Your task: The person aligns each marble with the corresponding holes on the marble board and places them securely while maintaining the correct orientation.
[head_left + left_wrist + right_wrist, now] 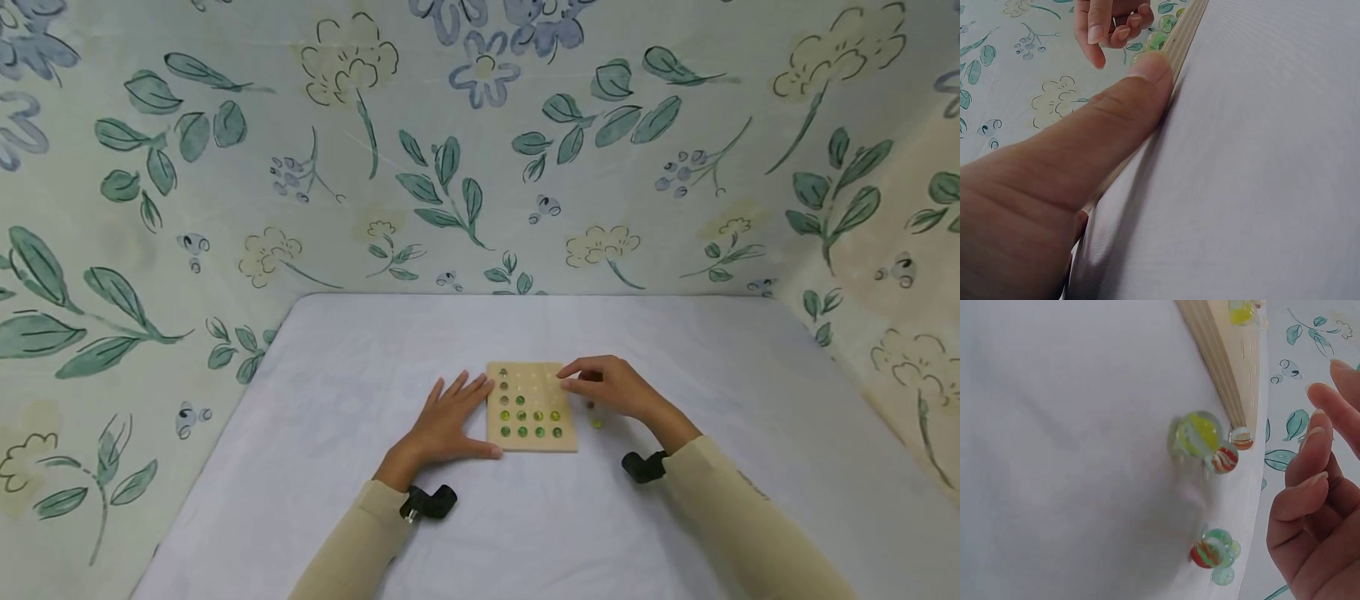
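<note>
A square wooden board [545, 389] with rows of round hollows lies on the table. Green and yellow marbles [539, 432] fill its two nearest rows, and darker marbles [504, 386] run up its left column. My left hand [447, 422] rests at the board's left side, fingers spread, its thumb on the near left corner. Over the far right corner hovers my right hand [611, 385], index finger and thumb extended. In the right wrist view its other fingers [1300, 503] are bent; no marble shows in them. A large yellow marble [1198, 434] lies beside the board.
Right of the board, a red-and-white marble [1223, 457] and an orange one [1242, 438] lie near the yellow one. A cluster of green and red marbles [1217, 544] sits farther off. White cloth [360, 358] covers the table; a flowered curtain [450, 217] stands behind.
</note>
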{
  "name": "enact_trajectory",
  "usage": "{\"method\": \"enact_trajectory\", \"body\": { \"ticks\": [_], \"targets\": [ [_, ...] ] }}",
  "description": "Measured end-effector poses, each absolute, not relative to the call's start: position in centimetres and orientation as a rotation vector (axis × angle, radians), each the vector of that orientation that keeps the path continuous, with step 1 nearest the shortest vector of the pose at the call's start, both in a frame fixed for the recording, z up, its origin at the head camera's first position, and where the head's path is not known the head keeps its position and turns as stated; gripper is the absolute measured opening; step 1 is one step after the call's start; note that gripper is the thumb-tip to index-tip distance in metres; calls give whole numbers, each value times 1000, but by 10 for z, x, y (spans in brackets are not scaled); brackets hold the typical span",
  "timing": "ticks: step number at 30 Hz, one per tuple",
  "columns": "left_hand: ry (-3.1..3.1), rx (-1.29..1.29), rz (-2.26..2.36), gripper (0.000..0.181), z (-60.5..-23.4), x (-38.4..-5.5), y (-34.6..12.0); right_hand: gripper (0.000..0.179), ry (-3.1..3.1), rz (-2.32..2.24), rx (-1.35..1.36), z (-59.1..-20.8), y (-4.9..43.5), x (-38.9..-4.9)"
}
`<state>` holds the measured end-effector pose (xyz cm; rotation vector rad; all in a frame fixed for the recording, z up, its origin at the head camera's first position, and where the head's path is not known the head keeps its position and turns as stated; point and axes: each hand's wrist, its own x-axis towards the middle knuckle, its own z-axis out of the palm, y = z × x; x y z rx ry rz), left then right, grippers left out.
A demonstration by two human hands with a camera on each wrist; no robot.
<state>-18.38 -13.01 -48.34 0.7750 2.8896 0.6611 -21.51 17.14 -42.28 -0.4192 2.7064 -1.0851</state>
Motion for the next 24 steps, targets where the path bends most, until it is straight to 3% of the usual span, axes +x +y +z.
{"method": "enact_trajectory", "body": {
  "ticks": [24],
  "targets": [
    [2892,795,664,112,-483,-186,-131,32,2757,-1088,-361,-431,222,-214]
  ]
}}
